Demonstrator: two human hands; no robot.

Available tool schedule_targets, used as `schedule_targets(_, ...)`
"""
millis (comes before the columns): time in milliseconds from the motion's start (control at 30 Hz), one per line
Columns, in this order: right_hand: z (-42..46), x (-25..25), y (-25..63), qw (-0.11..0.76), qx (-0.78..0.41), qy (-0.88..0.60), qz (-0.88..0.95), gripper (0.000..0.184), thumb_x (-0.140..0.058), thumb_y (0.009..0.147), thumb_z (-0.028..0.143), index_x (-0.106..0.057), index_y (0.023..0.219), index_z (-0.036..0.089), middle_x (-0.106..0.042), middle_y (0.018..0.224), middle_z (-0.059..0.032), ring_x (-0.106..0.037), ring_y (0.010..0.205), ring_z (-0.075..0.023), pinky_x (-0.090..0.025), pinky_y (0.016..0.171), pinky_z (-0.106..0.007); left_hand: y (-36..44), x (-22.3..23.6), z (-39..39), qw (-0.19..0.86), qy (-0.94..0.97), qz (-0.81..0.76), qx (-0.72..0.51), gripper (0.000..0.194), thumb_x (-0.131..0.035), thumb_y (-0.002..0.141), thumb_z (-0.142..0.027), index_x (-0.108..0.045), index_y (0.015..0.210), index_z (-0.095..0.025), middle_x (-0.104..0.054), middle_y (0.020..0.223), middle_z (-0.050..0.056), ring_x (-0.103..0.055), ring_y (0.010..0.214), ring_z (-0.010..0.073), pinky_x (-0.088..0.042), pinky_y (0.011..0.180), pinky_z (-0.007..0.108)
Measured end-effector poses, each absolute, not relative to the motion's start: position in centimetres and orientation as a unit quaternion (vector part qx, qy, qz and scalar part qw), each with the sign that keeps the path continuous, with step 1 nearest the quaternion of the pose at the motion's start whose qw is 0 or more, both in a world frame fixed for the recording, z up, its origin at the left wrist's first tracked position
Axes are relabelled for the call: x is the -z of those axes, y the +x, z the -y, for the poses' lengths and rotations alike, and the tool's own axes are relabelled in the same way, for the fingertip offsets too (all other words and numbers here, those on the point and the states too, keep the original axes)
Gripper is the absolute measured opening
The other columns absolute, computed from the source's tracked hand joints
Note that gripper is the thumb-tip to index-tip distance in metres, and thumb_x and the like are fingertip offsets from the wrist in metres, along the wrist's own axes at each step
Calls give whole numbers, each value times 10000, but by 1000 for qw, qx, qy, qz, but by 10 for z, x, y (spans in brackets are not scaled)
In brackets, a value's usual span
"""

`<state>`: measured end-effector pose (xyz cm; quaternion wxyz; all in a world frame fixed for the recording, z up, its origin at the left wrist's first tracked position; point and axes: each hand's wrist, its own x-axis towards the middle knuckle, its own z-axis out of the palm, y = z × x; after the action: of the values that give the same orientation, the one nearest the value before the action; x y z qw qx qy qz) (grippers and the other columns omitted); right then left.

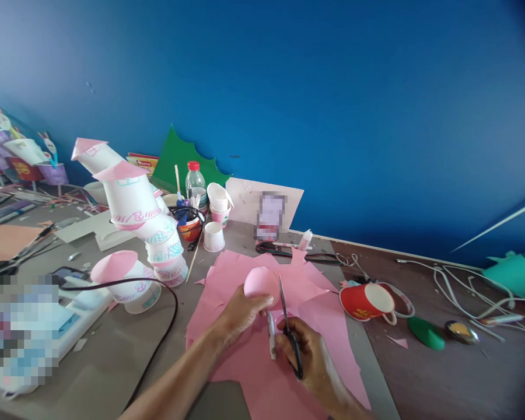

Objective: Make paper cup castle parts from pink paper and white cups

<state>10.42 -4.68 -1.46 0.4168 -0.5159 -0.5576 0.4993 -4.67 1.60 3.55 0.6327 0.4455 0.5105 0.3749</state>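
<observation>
My left hand [240, 312] is closed round a pink-covered cup [261, 283], held up over sheets of pink paper [262, 361]. My right hand [310, 356] grips black-handled scissors [289, 329], whose blades point up at the right edge of the pink cup. A white marker pen [272, 333] lies on the pink paper between my two hands.
A leaning tower of white cups with pink roofs [133, 201] stands to the left. A red paper cup [367, 301] lies on its side to the right. A black cable [161, 326], white cables [464, 291], a water bottle [195, 184] and small cups [213, 236] crowd the table.
</observation>
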Motion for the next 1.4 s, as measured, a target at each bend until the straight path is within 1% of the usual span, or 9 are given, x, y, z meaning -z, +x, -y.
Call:
schedule_targets(200,47,8,106,421,-487,-523,559,339,-597,830,511,-598,804,173,-590,590,4,-521,529,-124,-399,519,-241,-51,-25,-20,620,473,-500,-377,263,-638,629,-329,-474,487,-180,-466,527,-16,-422,552,120,-344,566,253)
schedule_targets(367,47,9,108,401,-506,-521,557,305,-602,839,479,-584,826,176,-623,619,-6,-529,559,-129,-388,538,-239,-55,-24,-23,627,486,-491,-361,221,-616,637,-298,-478,511,-181,-463,540,-20,-414,547,115,-335,560,248)
schedule_targets(467,47,11,109,399,-524,-518,546,310,-608,835,478,-584,857,170,-628,632,-12,-532,558,-131,-370,520,-240,-57,-29,-22,634,483,-493,-348,178,-612,619,-274,-482,538,-183,-456,534,-31,-399,532,109,-325,540,245)
schedule_targets(633,47,9,109,404,-528,-509,548,329,-606,831,498,-585,857,171,-593,619,0,-535,565,-129,-379,519,-238,-59,-38,-21,646,479,-483,-346,145,-617,600,-252,-494,567,-183,-459,536,-36,-382,521,103,-310,515,236)
schedule_targets(800,47,3,108,407,-526,-509,546,347,-632,797,518,-579,837,178,-530,568,28,-492,524,-116,-393,513,-232,-62,-37,-21,645,489,-480,-339,169,-617,607,-252,-476,544,-183,-428,525,-42,-354,507,97,-287,497,234)
schedule_targets(1000,46,0,108,412,-523,-518,538,383,-671,744,536,-581,808,169,-516,554,31,-455,496,-107,-385,491,-241,-66,-28,-23,642,503,-486,-314,111,-616,620,-246,-551,592,-161,-519,592,-13,-432,551,113,-335,543,240)
schedule_targets(1133,46,0,110,403,-512,-517,556,369,-647,773,522,-581,819,161,-510,564,30,-420,499,-97,-353,489,-238,-66,-25,-25,649,504,-474,-316,91,-613,627,-236,-571,638,-156,-498,577,-24,-414,543,108,-319,525,230)
schedule_targets(1300,46,4,112,381,-526,-520,555,389,-611,806,536,-566,847,151,-465,571,42,-314,494,-71,-259,454,-216,-68,-23,-26,648,525,-459,-306,113,-607,639,-263,-551,610,-170,-498,564,-28,-415,533,110,-312,514,230)
schedule_targets(1400,46,5,112,374,-541,-519,546,419,-603,803,564,-556,852,151,-446,578,47,-294,497,-65,-246,451,-210,-70,-19,-27,632,541,-478,-282,127,-603,647,-283,-556,618,-168,-509,553,-22,-420,523,112,-301,507,234)
